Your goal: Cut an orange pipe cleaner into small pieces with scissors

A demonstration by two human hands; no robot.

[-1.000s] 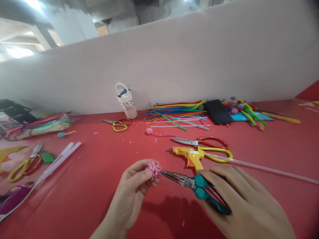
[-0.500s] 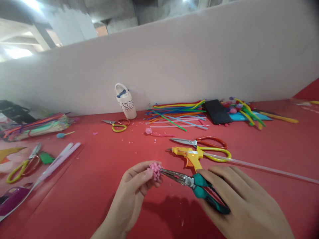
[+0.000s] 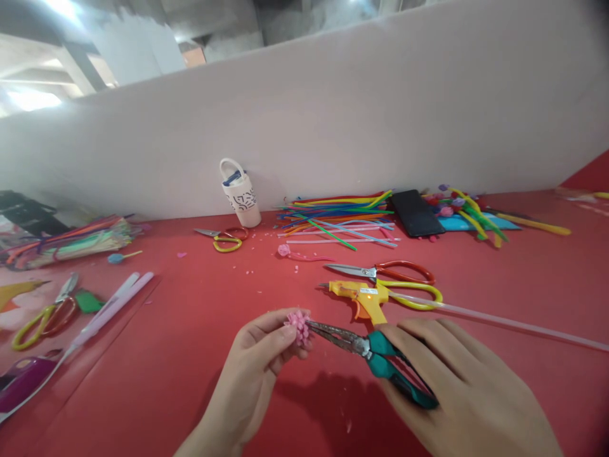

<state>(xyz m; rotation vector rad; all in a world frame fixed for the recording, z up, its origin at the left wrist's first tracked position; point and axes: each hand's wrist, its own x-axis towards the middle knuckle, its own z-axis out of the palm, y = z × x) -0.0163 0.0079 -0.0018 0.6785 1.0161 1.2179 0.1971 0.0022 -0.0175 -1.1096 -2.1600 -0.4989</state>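
Observation:
Between thumb and fingers, my left hand (image 3: 259, 358) pinches a small pink flower-like ball (image 3: 298, 327) with a frilled surface. My right hand (image 3: 466, 381) is wrapped round the green and black handles of needle-nose pliers (image 3: 361, 348). The pliers' worn metal tips meet the right side of the pink ball; whether they grip a piece of it I cannot tell. Just beyond my right hand lies a yellow glue gun (image 3: 361, 295) with a long clear glue stick (image 3: 499, 325) in its back. Scissors (image 3: 380, 274) with one red and one yellow handle lie behind it.
Along the white partition (image 3: 333, 120) stand a white tumbler (image 3: 242, 202), colourful pipe cleaners (image 3: 337, 216), a black phone (image 3: 416, 213) and more small flowers (image 3: 450, 206). More scissors (image 3: 227, 241) lie farther back. At left are a pink straightener-like tool (image 3: 114, 308) and another pair of scissors (image 3: 52, 317).
The pliers' jaws have drawn closer together at the pink ball. My left hand and the ball have shifted very slightly to the right.

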